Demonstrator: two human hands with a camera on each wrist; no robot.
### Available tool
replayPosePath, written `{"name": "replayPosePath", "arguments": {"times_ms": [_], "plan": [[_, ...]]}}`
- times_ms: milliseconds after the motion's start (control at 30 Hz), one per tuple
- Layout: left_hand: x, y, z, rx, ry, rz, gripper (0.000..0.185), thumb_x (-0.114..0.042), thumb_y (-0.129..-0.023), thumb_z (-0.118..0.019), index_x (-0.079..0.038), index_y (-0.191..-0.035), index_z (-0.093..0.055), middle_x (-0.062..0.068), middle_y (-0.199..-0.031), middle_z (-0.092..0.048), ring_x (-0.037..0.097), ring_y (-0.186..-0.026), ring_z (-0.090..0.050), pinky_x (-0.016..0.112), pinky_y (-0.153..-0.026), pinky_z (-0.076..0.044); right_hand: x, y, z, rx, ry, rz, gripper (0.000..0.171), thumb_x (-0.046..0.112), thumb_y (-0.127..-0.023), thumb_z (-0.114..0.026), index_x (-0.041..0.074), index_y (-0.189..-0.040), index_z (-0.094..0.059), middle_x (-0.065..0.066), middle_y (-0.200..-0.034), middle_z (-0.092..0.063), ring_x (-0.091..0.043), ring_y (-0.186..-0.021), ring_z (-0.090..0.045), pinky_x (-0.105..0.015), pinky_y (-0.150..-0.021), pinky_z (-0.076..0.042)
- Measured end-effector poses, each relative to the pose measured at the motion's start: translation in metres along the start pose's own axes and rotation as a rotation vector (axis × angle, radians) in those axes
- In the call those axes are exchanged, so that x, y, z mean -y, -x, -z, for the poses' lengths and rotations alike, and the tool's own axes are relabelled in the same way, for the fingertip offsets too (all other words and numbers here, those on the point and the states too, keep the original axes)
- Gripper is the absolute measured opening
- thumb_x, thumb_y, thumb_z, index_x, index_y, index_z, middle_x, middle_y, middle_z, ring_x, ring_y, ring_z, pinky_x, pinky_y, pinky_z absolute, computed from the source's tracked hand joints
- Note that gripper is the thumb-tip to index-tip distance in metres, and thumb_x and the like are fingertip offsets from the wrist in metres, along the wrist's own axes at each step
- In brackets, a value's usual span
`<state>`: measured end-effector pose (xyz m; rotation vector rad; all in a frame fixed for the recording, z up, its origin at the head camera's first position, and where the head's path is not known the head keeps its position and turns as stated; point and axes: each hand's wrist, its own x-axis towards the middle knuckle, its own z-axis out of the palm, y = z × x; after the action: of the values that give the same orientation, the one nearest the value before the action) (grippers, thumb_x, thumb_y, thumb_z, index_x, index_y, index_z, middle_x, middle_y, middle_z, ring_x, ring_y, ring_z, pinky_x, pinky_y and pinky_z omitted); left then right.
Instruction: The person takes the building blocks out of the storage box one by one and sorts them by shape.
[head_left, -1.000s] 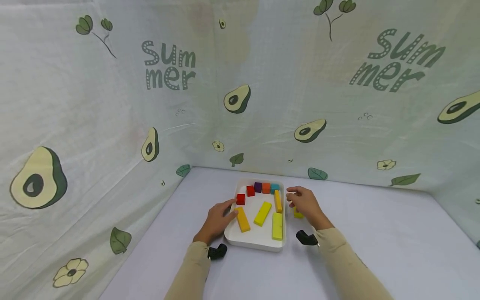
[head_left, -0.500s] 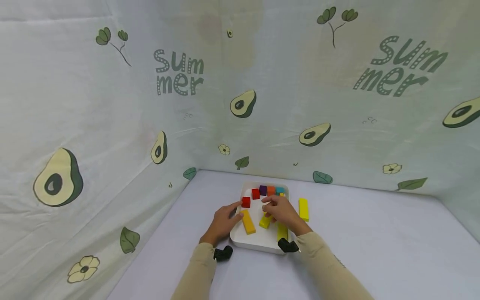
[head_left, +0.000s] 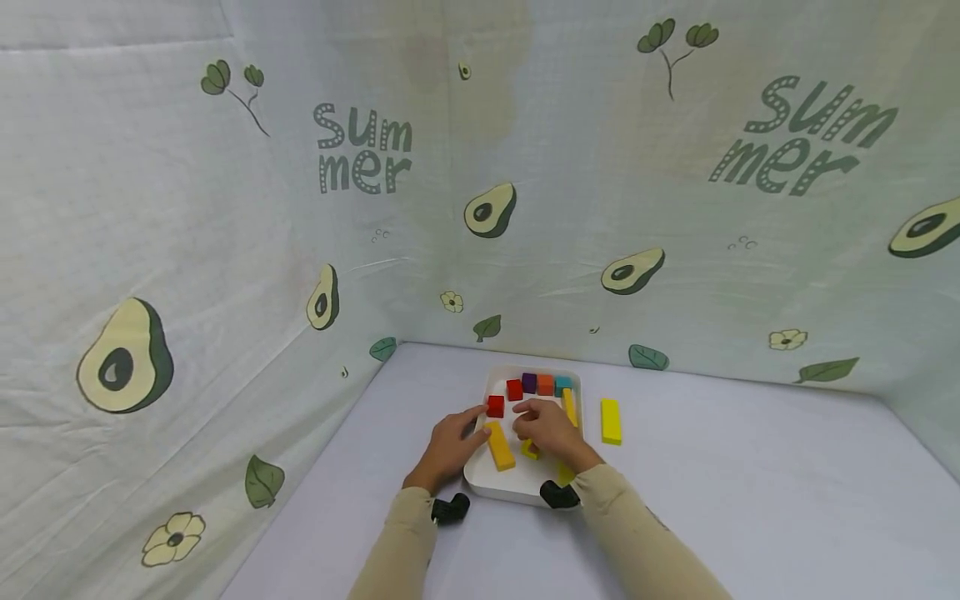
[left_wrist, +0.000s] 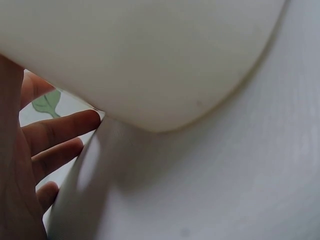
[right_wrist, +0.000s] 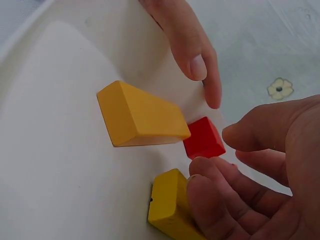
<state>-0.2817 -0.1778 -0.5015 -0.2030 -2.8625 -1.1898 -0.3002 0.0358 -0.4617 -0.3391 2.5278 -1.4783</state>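
My hands work at the white tray (head_left: 517, 493) low in the middle of the frame, left hand (head_left: 448, 440) loosely open against its rim, right hand (head_left: 550, 427) curling onto a yellow block (right_wrist: 170, 206), which looks light, rigid, smooth, best pinched across its long sides.

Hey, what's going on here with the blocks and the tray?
A person works over a white tray of coloured blocks on a table. The left hand rests on the tray's left rim, fingers straight, beside an orange block. The right hand reaches into the tray and touches a yellow block with its fingertips. Small red, purple, orange and teal cubes line the far edge. Another yellow bar lies on the table outside.
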Motion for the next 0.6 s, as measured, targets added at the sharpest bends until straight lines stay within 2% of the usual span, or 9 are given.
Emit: {"name": "replayPosePath", "arguments": {"times_ms": [300,600], "plan": [[0.001,-0.001,0.0,-0.002,-0.029,-0.036,0.053,-0.048,-0.098,-0.058,-0.03,-0.148,-0.051,0.003,-0.148,-0.051,0.033,-0.134,-0.044,0.063,-0.11,-0.033,0.011,-0.007,-0.006,0.032,0.105,-0.033,0.041,0.016,-0.092,-0.072,0.003,-0.129,-0.063,-0.008,-0.099,-0.069,-0.021,-0.074,-0.064,-0.03,-0.064,-0.058],[0.002,-0.002,-0.001,-0.004,-0.032,-0.035,0.053,-0.047,-0.099,-0.058,-0.028,-0.148,-0.052,0.004,-0.148,-0.051,0.034,-0.135,-0.044,0.062,-0.11,-0.033,0.017,-0.013,-0.016,0.058,0.212,-0.059,0.044,0.015,-0.088,-0.075,0.003,-0.129,-0.063,-0.008,-0.096,-0.066,-0.022,-0.073,-0.061,-0.031,-0.065,-0.058]]}}
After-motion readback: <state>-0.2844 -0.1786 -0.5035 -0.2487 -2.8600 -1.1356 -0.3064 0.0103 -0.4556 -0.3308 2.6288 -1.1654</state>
